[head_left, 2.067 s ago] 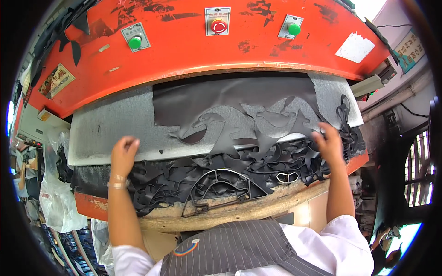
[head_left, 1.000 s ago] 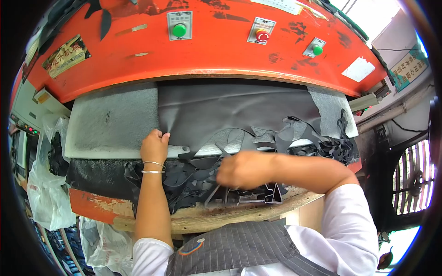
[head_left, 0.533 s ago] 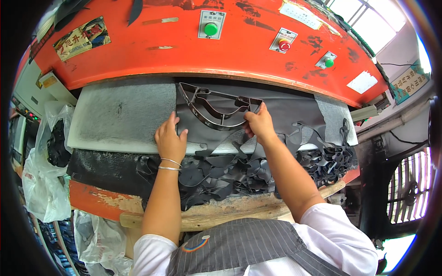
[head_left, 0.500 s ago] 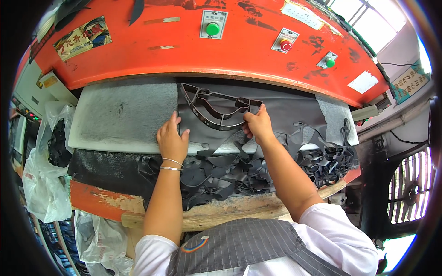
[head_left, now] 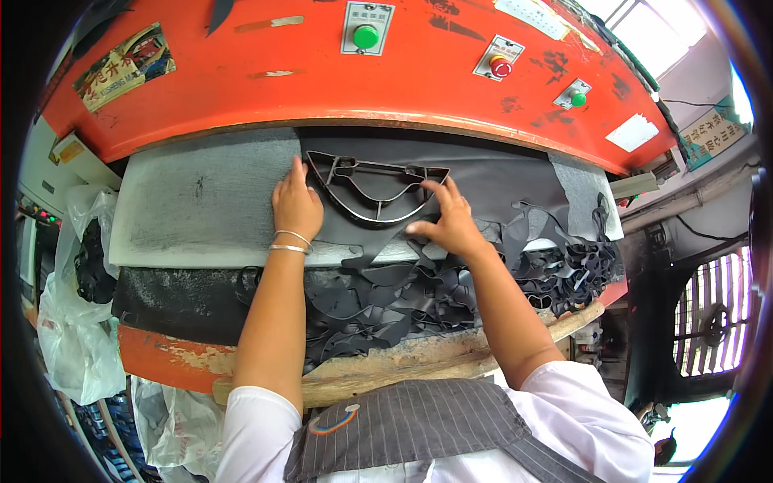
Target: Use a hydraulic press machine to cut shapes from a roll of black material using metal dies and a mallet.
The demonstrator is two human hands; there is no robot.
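A dark metal cutting die, shaped like a half-moon with inner bars, lies on a black sheet of leather-like material. My right hand is at the die's right end. Its fingertips touch or nearly touch the rim, while the thumb spreads away below. At the sheet's left edge, beside the die's left tip, my left hand lies with its fingers stretched out. Both rest over a pale, worn cutting board.
An orange press beam spans the far side, bearing green buttons and a red button. Black offcuts heap along the board's near edge. A wooden rail runs closer to me. Plastic bags hang at left.
The die has turned so its straight side lies nearly level, its right end shifting left. My right hand has loosened its grip and spread its fingers. My left hand has moved slightly farther away.
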